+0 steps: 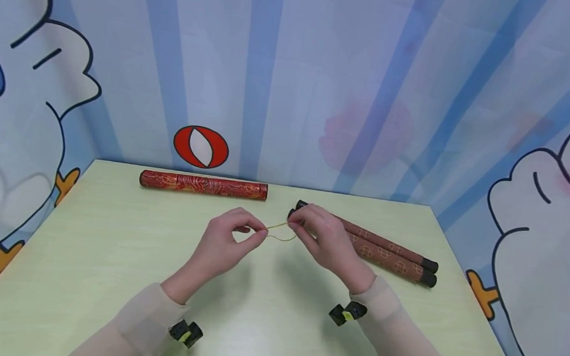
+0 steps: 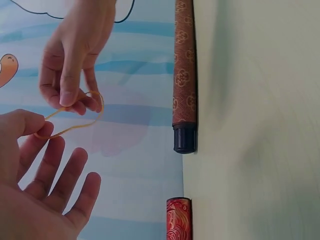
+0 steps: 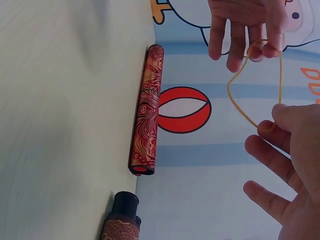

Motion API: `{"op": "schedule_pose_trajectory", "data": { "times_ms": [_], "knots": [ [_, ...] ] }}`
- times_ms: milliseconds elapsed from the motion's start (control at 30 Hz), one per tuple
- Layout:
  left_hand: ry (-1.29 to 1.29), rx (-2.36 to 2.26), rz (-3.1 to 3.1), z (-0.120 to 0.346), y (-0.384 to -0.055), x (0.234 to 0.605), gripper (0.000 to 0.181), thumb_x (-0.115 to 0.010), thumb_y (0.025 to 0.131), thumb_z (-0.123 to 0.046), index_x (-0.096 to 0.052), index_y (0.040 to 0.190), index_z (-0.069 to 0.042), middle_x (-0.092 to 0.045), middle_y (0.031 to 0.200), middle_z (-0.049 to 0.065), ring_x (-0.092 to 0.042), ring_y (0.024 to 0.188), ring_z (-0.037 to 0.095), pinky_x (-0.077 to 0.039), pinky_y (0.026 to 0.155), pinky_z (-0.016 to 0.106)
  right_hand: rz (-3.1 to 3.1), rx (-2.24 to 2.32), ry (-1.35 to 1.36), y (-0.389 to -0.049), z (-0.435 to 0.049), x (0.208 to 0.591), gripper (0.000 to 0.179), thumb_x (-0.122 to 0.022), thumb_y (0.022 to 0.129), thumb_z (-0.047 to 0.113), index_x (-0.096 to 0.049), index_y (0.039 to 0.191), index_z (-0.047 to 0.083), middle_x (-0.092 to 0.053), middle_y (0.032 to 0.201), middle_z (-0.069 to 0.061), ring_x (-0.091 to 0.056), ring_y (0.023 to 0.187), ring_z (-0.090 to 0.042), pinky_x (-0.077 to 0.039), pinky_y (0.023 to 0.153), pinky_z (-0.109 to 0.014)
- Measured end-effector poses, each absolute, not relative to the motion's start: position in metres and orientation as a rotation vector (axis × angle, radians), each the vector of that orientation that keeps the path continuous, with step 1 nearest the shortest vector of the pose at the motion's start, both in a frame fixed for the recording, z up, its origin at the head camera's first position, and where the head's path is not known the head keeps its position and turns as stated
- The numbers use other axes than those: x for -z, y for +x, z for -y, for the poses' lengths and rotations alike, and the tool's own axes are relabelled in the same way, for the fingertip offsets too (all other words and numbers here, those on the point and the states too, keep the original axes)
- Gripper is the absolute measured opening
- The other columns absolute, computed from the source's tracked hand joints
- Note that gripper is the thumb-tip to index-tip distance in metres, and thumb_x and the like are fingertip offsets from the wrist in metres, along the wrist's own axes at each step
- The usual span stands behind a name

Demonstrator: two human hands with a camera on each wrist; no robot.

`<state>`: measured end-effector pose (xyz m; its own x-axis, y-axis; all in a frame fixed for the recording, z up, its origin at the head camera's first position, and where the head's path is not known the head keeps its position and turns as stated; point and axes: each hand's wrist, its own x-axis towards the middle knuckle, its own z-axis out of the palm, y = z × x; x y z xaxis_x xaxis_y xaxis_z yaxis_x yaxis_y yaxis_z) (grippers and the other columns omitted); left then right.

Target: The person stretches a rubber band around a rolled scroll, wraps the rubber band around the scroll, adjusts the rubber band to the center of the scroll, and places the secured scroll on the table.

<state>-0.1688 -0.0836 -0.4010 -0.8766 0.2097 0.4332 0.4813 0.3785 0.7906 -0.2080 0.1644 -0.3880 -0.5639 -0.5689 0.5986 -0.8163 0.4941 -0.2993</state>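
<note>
"What are you seeing first, on the left?"
"A big white cartoon animal (image 1: 15, 183) is covering the side. Next to it, blue stripes (image 1: 259, 89) are running down the back cloth (image 1: 305, 92), and a red and white ball picture (image 1: 201, 147) is showing low on it."
"And the table (image 1: 114, 249)?"
"It's looking pale yellow-green and smooth. A red swirly tube (image 1: 203, 185) is lying along its back edge, just under the ball. Soft shadows (image 1: 304, 272) are falling near the middle."
"What's the left hand (image 1: 225, 237) doing?"
"Its thumb and pointing finger are pinching a thin yellow string loop (image 3: 280, 75). The other fingers are spreading apart."
"Where's the loop?"
"It's hanging above the table, stretching between both hands. The right hand (image 1: 327, 240) is pinching the other end, with its other fingers sticking out loosely."
"And past that?"
"Two brown tubes (image 1: 388, 258) with black ends are lying side by side, slanting, partly behind that hand. On the far right, another white cartoon shape (image 1: 544, 270) is filling the side."
</note>
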Motion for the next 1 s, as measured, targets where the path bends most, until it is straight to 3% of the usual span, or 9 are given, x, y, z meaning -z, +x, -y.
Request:
{"op": "schedule_pose_trajectory", "data": {
  "times_ms": [267, 467, 600, 767, 1000],
  "knots": [
    [-0.609, 1.849, 2.333, 0.086, -0.17, 0.399, 0.008, -0.077, 0.099, -0.009, -0.079, 0.107, -0.006, -0.077, 0.103, 0.005, -0.073, 0.1, 0.018, -0.058, 0.105, 0.044, 2.35, -0.879, 1.075, -0.211, -0.163, 0.397, 0.006, -0.073, 0.101, 0.006, -0.073, 0.108, 0.008, -0.071, 0.102, -0.003, -0.065, 0.083, -0.014, -0.058, 0.071, -0.033],
    [-0.678, 2.01, 2.253, 0.085, -0.17, 0.399, 0.009, -0.075, 0.1, -0.006, -0.078, 0.107, -0.001, -0.078, 0.103, 0.011, -0.073, 0.098, 0.017, -0.058, 0.101, 0.029, 2.376, -0.93, 1.042, -0.21, -0.159, 0.399, 0.007, -0.073, 0.102, 0.007, -0.072, 0.109, 0.008, -0.071, 0.102, -0.004, -0.066, 0.087, -0.016, -0.061, 0.075, -0.038],
    [-0.788, 2.075, 2.199, 0.083, -0.168, 0.399, 0.011, -0.072, 0.1, -0.002, -0.077, 0.108, 0.003, -0.078, 0.105, 0.016, -0.075, 0.098, 0.016, -0.059, 0.098, 0.029, 2.383, -0.948, 1.035, -0.21, -0.158, 0.402, 0.008, -0.073, 0.102, 0.007, -0.072, 0.11, 0.008, -0.072, 0.103, -0.004, -0.068, 0.092, -0.017, -0.063, 0.079, -0.042],
    [-0.857, 2.194, 2.131, 0.081, -0.168, 0.398, 0.012, -0.069, 0.102, -0.001, -0.074, 0.11, 0.007, -0.078, 0.11, 0.02, -0.077, 0.101, 0.015, -0.061, 0.095, 0.032, 2.387, -0.974, 1.019, -0.21, -0.157, 0.406, 0.009, -0.073, 0.102, 0.007, -0.072, 0.11, 0.009, -0.072, 0.104, -0.003, -0.07, 0.095, -0.017, -0.063, 0.083, -0.038],
    [-0.934, 2.237, 2.133, 0.077, -0.165, 0.396, 0.012, -0.067, 0.104, -0.004, -0.073, 0.107, 0.006, -0.078, 0.102, 0.017, -0.076, 0.095, 0.018, -0.061, 0.094, 0.033, 2.38, -1.059, 1.005, -0.21, -0.156, 0.409, 0.008, -0.072, 0.102, 0.005, -0.071, 0.11, 0.008, -0.072, 0.104, -0.004, -0.07, 0.096, -0.018, -0.063, 0.086, -0.044]
  ]
}}
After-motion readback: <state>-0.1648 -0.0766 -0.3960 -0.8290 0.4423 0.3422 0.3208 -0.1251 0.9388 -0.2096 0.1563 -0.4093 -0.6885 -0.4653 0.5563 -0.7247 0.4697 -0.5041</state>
